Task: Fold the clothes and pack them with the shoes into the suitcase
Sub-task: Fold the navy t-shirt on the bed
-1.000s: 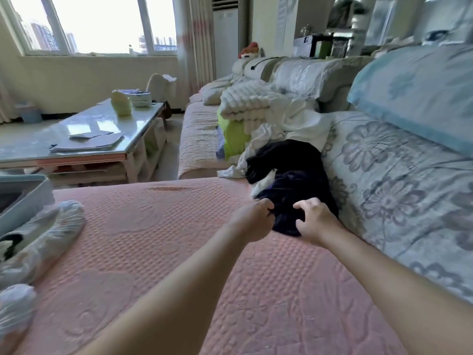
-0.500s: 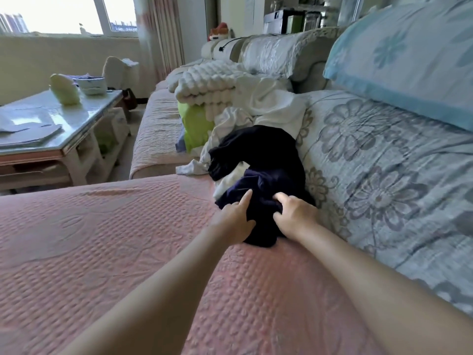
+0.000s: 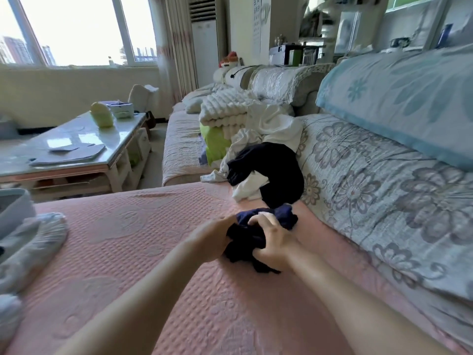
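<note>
A bunched dark navy garment (image 3: 284,216) lies on the pink sofa seat (image 3: 143,239), gripped from both sides by my left hand (image 3: 212,239) and my right hand (image 3: 271,239). Behind it a heap of clothes rests against the floral backrest: a black garment (image 3: 276,167) over white garments (image 3: 273,124). At the far left edge, shoes wrapped in clear plastic (image 3: 33,242) lie on the seat. The grey corner of the suitcase (image 3: 12,211) shows just above them.
A floral backrest cushion (image 3: 384,190) and a blue pillow (image 3: 409,98) border the right side. A white quilted blanket (image 3: 225,108) and a green item (image 3: 215,144) sit farther along the sofa. A glass coffee table (image 3: 76,149) holding papers stands to the left.
Both hands have closed on the navy garment and pulled it away from the heap toward me. The view has swung back left, showing the shoes and suitcase corner again.
</note>
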### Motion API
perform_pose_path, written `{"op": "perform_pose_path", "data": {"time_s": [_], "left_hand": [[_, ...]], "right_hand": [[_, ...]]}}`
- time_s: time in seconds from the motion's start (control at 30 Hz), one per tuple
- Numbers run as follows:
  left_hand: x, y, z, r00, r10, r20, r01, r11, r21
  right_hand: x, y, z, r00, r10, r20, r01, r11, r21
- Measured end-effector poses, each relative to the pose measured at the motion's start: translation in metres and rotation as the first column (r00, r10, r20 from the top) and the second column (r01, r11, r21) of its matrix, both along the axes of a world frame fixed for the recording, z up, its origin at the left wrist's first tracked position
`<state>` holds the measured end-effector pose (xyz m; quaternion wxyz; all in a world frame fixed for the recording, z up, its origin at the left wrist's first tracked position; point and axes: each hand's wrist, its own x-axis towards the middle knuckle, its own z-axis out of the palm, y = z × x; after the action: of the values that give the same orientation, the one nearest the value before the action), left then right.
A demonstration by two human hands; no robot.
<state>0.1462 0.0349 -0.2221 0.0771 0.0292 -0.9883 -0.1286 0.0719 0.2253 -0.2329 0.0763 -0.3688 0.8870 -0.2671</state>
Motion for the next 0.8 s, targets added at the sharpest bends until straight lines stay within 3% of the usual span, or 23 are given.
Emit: {"op": "perform_pose_path", "data": {"time_s": [0.1, 0.23, 0.33, 0.43, 0.47, 0.5, 0.53, 0.57, 0.6, 0.67, 0.73, 0.8], "left_hand": [[0.058, -0.010, 0.004, 0.998, 0.051, 0.039, -0.052, 0.999, 0.011], [0.130, -0.022, 0.005, 0.997, 0.031, 0.067, -0.030, 1.000, -0.007], [0.171, -0.032, 0.003, 0.992, 0.015, 0.122, -0.017, 1.000, 0.012], [0.201, -0.047, 0.003, 0.976, 0.032, 0.217, -0.017, 0.998, -0.067], [0.209, -0.052, 0.004, 0.963, 0.021, 0.269, -0.013, 0.999, -0.031], [0.219, -0.055, 0.007, 0.912, -0.072, 0.403, 0.101, 0.994, -0.051], [0.224, -0.056, 0.011, 0.866, -0.056, 0.498, 0.077, 0.997, -0.022], [0.223, -0.055, 0.017, 0.861, 0.078, 0.502, -0.059, 0.997, -0.053], [0.224, -0.052, 0.024, 0.892, 0.138, 0.430, -0.105, 0.989, -0.099], [0.223, -0.046, 0.021, 0.941, 0.107, 0.323, -0.101, 0.994, -0.035], [0.221, -0.034, 0.012, 0.933, 0.088, 0.348, -0.099, 0.995, 0.013], [0.218, -0.024, -0.002, 0.935, 0.095, 0.342, -0.085, 0.995, -0.044]], "right_hand": [[0.044, -0.014, 0.015, 0.985, 0.065, 0.158, -0.092, 0.982, 0.166], [0.102, -0.031, 0.021, 0.947, 0.142, 0.288, -0.211, 0.951, 0.224], [0.132, -0.042, 0.019, 0.929, 0.186, 0.319, -0.252, 0.952, 0.177], [0.156, -0.052, 0.009, 0.827, 0.247, 0.505, -0.320, 0.945, 0.063], [0.162, -0.054, 0.005, 0.782, 0.254, 0.570, -0.318, 0.948, 0.014], [0.166, -0.055, 0.003, 0.763, 0.260, 0.591, -0.302, 0.953, -0.029], [0.167, -0.056, 0.003, 0.798, 0.256, 0.546, -0.269, 0.961, -0.057], [0.166, -0.056, 0.004, 0.865, 0.226, 0.447, -0.219, 0.973, -0.068], [0.163, -0.056, 0.005, 0.929, 0.170, 0.327, -0.158, 0.985, -0.064], [0.153, -0.054, 0.006, 0.985, 0.072, 0.154, -0.065, 0.997, -0.052], [0.149, -0.051, 0.006, 0.986, 0.096, 0.135, -0.099, 0.995, 0.010], [0.149, -0.048, 0.002, 0.973, 0.163, 0.164, -0.190, 0.969, 0.160]]}}
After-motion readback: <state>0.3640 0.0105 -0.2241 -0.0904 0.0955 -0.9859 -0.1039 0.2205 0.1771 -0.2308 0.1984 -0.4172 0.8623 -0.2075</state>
